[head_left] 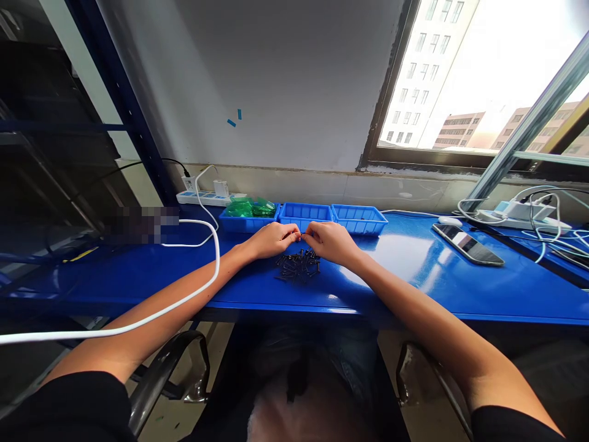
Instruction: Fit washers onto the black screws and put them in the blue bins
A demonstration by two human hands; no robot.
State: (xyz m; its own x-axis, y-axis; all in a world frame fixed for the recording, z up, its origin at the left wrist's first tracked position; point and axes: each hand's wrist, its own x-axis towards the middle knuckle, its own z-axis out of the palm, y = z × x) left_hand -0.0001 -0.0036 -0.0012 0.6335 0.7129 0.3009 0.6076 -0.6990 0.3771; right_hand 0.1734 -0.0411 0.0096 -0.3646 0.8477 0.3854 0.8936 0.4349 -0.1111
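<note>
My left hand [272, 240] and my right hand [330, 241] meet over the blue table, fingertips almost touching. Both are closed in a pinch, thumb against forefinger. A tiny dark piece shows between the fingertips, too small to tell its kind. Just below the hands lies a loose pile of black screws [298, 269]. Behind them stand three blue bins in a row. The left bin [243, 226] holds green plastic bags [251, 207]. My hands partly cover the front of the middle bin [306, 212]. The right bin [365, 225] has a few small dark specks inside.
A white cable [202, 288] arches across my left forearm. At the back left is a power strip [202, 197] with plugs. A phone [468, 244] lies on the right, near another power strip [515, 215] and tangled cords. The table's front edge [294, 308] is close to me.
</note>
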